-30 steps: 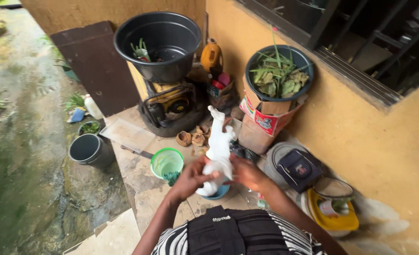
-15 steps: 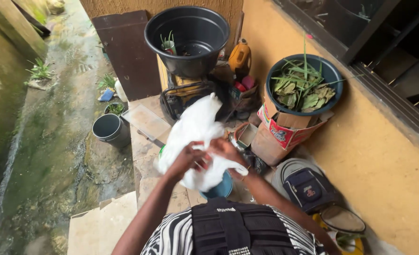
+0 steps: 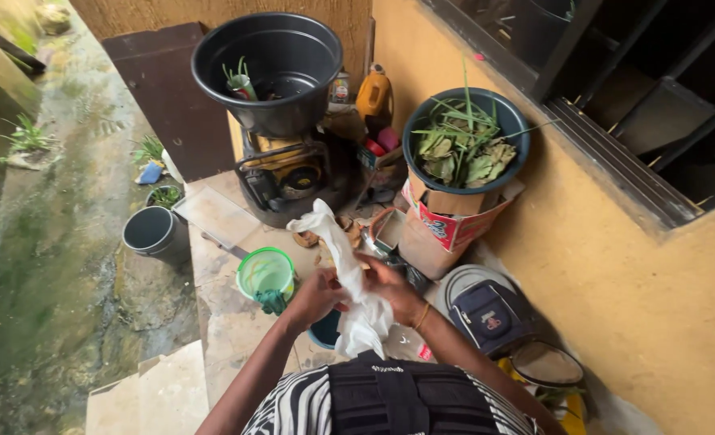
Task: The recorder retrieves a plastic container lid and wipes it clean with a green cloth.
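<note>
L hand [image 3: 316,294] & R hand [image 3: 394,287]: both clenched on white plastic bag [image 3: 348,270], wrists bent inward. Green bucket [image 3: 266,274] just left of L hand.

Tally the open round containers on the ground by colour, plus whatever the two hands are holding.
Black tubs: 2, the large black tub and the leaf-filled tub
Grey bucket: 1, grey bucket
Green bucket: 1, green bucket
Blue bowl: 1, blue bowl, partly hidden
Held: 1, white plastic bag, gripped by left hand and right hand
Total: 6
</note>
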